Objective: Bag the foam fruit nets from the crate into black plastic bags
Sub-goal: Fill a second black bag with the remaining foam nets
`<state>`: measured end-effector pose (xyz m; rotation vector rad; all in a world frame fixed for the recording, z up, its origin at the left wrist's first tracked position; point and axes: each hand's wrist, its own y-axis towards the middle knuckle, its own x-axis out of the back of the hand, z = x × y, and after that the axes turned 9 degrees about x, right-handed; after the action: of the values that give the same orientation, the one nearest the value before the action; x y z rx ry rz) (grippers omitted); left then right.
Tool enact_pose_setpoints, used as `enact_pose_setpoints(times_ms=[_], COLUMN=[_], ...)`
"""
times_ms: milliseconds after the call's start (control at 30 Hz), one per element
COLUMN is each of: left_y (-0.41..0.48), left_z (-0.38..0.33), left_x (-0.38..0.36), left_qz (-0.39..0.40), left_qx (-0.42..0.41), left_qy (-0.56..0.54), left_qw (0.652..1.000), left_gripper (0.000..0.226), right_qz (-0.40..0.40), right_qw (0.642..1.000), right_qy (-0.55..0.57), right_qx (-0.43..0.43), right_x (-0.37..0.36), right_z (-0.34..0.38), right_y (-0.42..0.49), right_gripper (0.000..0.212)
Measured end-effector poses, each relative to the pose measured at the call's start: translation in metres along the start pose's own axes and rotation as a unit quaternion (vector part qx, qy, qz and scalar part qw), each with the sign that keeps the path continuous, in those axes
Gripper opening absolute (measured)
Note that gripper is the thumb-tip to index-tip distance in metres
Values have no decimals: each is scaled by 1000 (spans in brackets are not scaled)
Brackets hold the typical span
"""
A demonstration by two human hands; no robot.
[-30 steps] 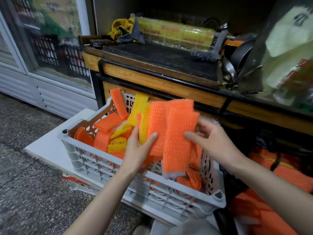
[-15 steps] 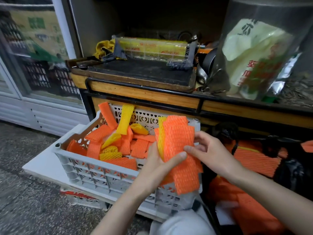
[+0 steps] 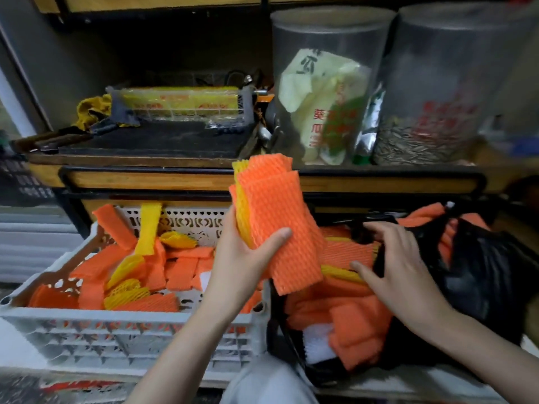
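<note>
A grey plastic crate (image 3: 122, 330) at the lower left holds several loose orange and yellow foam nets (image 3: 163, 272). My left hand (image 3: 242, 258) grips a stack of orange and yellow nets (image 3: 274, 225), held upright over the crate's right end. A black plastic bag (image 3: 490, 275) lies open at the right with orange nets (image 3: 344, 313) inside. My right hand (image 3: 399, 263) rests on the bag's mouth, fingers spread over the black edge and the nets; whether it grips the edge is unclear.
Behind the crate runs a wooden counter (image 3: 180, 179) with a black board, a yellow packet (image 3: 180, 102) and a rag. Two tall clear containers (image 3: 329, 83) stand at the back right. A white slab (image 3: 17, 348) lies under the crate.
My right hand has let go of the net stack and dropped to the bag's mouth. My left hand alone holds the stack, carried rightward and higher. My view has swung right toward the bag.
</note>
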<state>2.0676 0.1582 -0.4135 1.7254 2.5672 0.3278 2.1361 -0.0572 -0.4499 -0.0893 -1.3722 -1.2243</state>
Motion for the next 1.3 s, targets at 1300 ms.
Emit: enact_pose_setpoints(times_ms=[1300], left_y=[17], left_z=[99], left_x=[-157], left_qz=[295], left_qx=[-143], left_qy=[584], left_qw=[743], left_gripper=[69], right_qz=[-73], right_qw=[829], right_qy=[426], right_qx=[-356], right_x=[79], right_z=[-54], right_y=[2], right_gripper=[11])
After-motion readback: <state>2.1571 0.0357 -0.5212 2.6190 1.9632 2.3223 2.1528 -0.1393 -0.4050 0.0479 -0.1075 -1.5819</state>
